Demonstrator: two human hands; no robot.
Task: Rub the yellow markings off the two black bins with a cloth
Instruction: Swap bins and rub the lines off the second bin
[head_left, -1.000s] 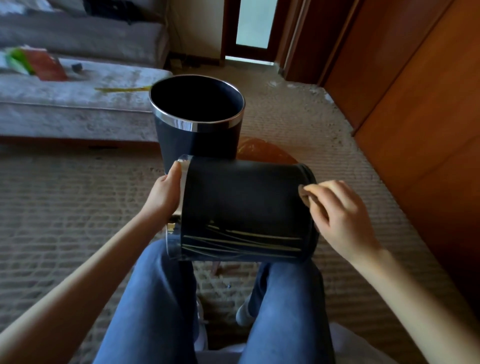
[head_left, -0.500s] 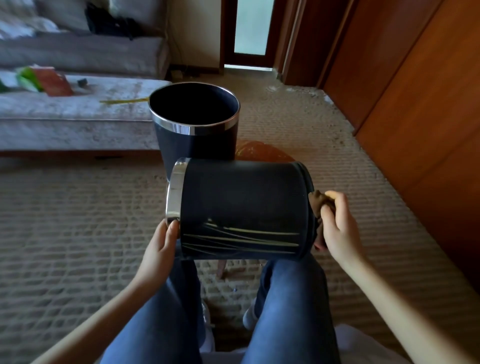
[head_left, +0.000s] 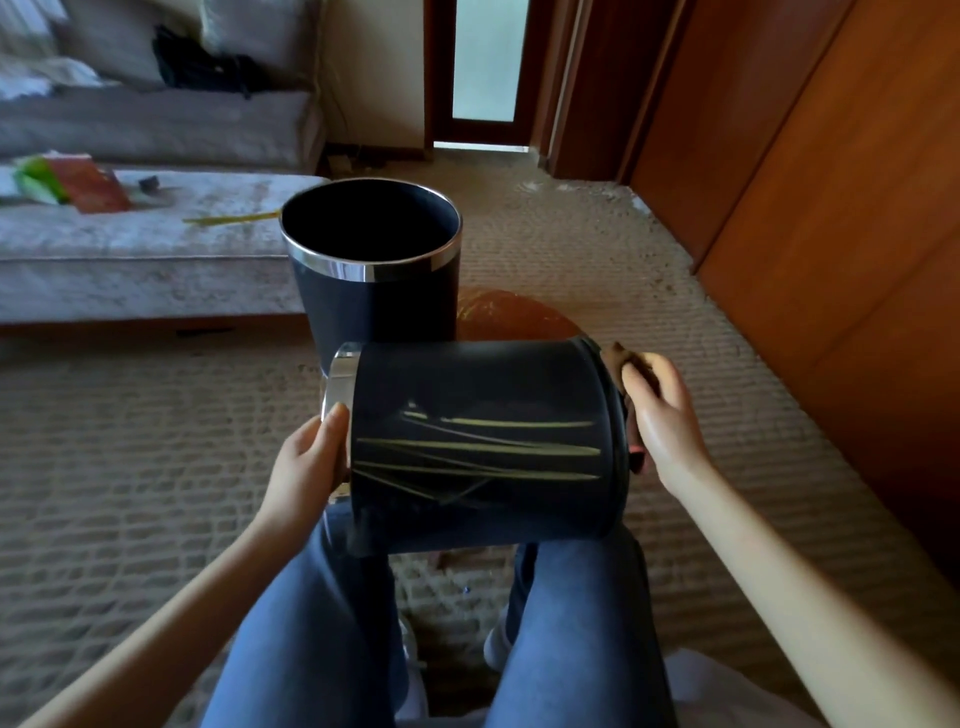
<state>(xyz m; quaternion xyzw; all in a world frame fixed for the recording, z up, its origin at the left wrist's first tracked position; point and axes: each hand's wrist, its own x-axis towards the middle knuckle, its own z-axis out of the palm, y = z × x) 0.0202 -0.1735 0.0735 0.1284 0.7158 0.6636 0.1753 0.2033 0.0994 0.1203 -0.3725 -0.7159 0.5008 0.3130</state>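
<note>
While you sit with your knees apart, the near black bin (head_left: 483, 447) lies on its side across your thighs, yellow markings (head_left: 478, 452) facing up. Your left hand (head_left: 306, 462) grips its chrome rim; your right hand (head_left: 662, 415) presses a brown cloth (head_left: 626, 361) against its base end. Beyond it the second black bin (head_left: 371, 275) stands upright on the carpet (head_left: 130, 441), beside a grey sofa (head_left: 135, 249).

Woven beige carpet (head_left: 156, 467), upright black bin (head_left: 371, 291) standing on it — low grey sofa (head_left: 130, 260) at left
</note>
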